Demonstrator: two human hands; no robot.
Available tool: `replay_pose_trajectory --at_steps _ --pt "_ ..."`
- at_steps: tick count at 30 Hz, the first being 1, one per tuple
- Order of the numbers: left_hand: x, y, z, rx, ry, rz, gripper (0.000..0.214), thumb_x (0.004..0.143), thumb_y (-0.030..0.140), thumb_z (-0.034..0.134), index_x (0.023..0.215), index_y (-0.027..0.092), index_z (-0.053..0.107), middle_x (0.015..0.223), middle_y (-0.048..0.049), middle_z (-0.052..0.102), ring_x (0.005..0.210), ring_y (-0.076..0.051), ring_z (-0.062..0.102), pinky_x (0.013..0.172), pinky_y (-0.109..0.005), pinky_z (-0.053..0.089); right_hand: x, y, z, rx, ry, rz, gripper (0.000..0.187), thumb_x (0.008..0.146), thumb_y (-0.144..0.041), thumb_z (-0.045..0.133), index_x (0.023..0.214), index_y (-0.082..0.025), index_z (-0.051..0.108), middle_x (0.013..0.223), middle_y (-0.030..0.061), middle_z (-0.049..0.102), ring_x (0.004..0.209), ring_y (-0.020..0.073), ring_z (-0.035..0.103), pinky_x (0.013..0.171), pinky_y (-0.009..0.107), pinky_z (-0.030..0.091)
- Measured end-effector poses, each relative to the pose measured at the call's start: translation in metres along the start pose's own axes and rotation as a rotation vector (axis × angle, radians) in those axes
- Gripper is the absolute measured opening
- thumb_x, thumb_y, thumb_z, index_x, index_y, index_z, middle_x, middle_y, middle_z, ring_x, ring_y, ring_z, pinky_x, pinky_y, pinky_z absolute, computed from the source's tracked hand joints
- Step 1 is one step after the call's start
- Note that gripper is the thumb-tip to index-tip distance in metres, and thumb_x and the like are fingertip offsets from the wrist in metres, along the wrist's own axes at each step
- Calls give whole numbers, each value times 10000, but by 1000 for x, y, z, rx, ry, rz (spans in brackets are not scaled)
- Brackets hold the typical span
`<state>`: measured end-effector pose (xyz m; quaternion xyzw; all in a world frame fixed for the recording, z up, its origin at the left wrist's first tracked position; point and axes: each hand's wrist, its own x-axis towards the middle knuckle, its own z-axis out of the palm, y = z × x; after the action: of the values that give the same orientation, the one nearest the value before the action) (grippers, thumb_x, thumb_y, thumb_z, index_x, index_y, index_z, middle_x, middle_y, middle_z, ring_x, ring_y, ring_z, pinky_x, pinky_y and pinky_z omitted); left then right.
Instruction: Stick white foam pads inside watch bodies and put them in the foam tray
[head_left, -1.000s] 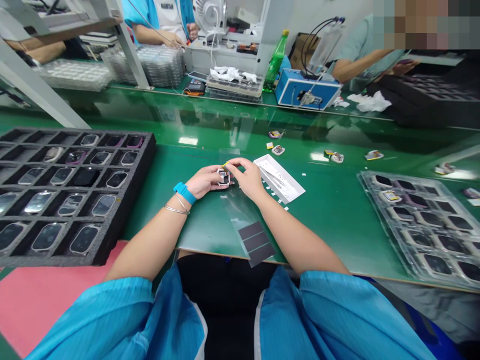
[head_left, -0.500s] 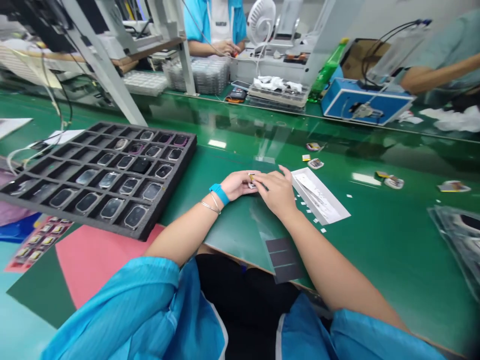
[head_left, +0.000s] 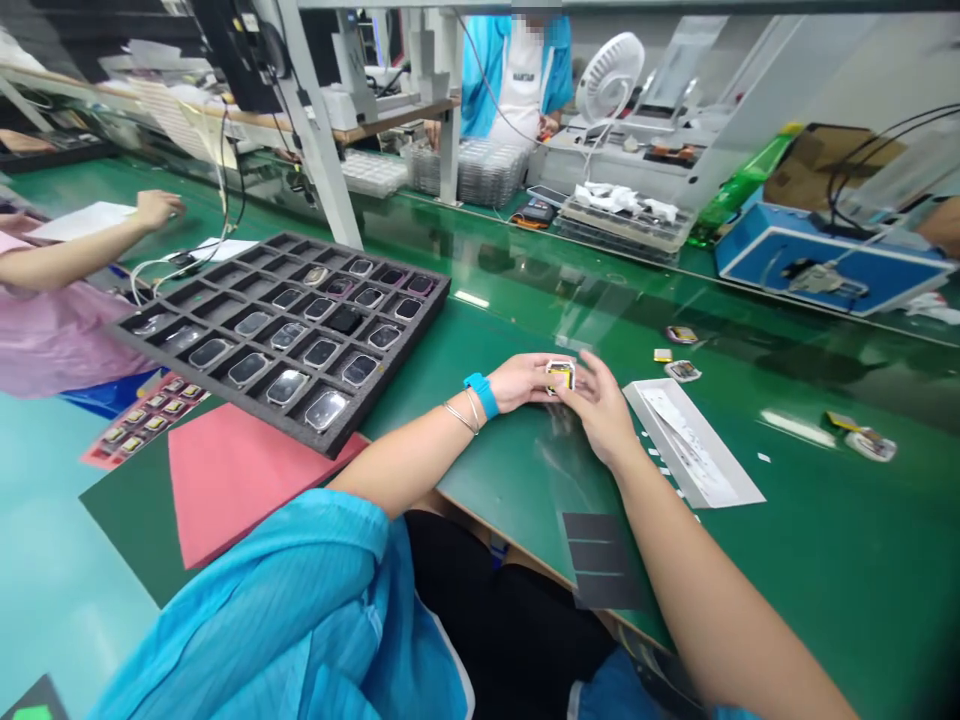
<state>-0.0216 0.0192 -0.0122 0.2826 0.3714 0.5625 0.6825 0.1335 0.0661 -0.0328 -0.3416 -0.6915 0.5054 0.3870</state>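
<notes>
White-rimmed watch case (head_left: 561, 376) sits betw. hands, inboard of surface (head_left: 487, 480) front edge. L hand (head_left: 523, 382): grip curled round case. R hand (head_left: 604, 412): thumb contacts; hold can't tell.

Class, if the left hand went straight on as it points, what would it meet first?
Probably the right hand, just beyond the small case between the hands; depth is unclear.
</notes>
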Motion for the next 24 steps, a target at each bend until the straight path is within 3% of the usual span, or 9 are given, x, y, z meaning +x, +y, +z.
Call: replay_pose_trajectory --at_steps 3,8,15,17,19,21,24 --pt "3 -1 -3 24 -57 55 344 703 106 814 1026 131 697 907 -87 741 824 -149 692 910 -374 532 -1 -2 2 125 -84 79 737 661 -526 790 1294 -237 548 1239 121 666 1132 280 663 1011 479 538" --pt "6 -1 -2 72 -90 173 450 641 164 864 1060 113 709 935 -125 741 805 -168 688 772 -309 555 -4 -6 9 78 40 -9 730 665 -537 792 1275 -211 561 1242 143 676 1154 304 665 1026 507 534" --pt "4 9 11 127 104 396 225 708 60 738 924 116 716 819 -78 711 729 -137 653 753 -297 564 -2 -20 1 -178 53 -80 788 681 -578 766 1342 -228 516 1286 167 655 1178 312 653 969 518 565" --pt "-14 16 11 117 127 454 240 728 93 746 964 128 719 880 -93 718 783 -160 667 791 -335 571 -20 -31 -9 -375 -19 -103 775 710 -608 732 1354 -231 523 1327 176 630 1179 330 649 965 527 561" --pt "-48 25 7 82 133 490 302 738 148 770 1034 137 712 958 -109 723 832 -184 683 810 -365 576 -51 -40 -22 -623 -182 -128 720 750 -628 689 1343 -240 562 1317 162 643 1172 347 652 998 540 539" --pt "-93 35 -1 27 125 497 386 743 197 790 1112 148 691 1031 -122 722 865 -206 702 813 -378 582 -90 -41 -36 -789 -341 -218 703 779 -613 665 1380 -266 552 1336 139 640 1198 352 641 1016 543 535" --pt "-165 52 -21 -47 162 439 421 772 211 778 1175 164 668 1122 -138 717 922 -228 721 872 -391 572 -142 -30 -52 -962 -426 -432 695 776 -592 663 1390 -283 556 1389 124 606 1210 368 634 950 536 588"
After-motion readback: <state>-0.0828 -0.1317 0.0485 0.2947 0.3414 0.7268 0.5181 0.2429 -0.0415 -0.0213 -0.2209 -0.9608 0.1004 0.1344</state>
